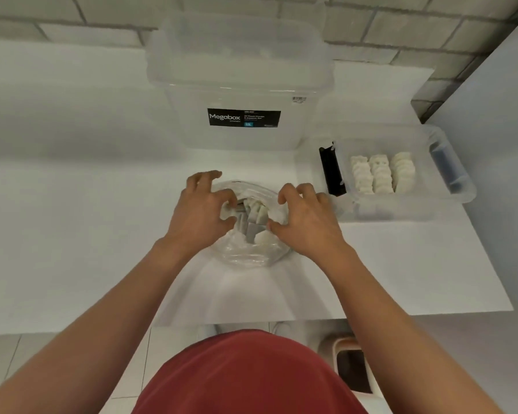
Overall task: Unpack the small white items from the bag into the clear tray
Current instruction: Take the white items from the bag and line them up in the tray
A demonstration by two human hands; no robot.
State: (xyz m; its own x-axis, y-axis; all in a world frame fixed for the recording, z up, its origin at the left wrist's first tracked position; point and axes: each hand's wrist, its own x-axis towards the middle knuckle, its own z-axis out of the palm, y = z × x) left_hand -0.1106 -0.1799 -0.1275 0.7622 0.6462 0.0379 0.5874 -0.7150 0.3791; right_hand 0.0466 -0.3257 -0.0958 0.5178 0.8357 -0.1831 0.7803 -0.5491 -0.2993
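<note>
At the centre of the frame, a clear bag [245,252] is held on a white table [72,234]. Its rim is pinched by the curled fingers of the left hand [198,210] and right hand [305,222]. Small white items [259,212] are seen inside. Three rows of white pieces [382,174] are lined up in the clear tray [461,198] at right.

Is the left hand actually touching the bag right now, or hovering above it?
Touching. The head view shows the left hand's fingers curled onto the rim of the bag at its open mouth, with no gap visible between them.
</note>
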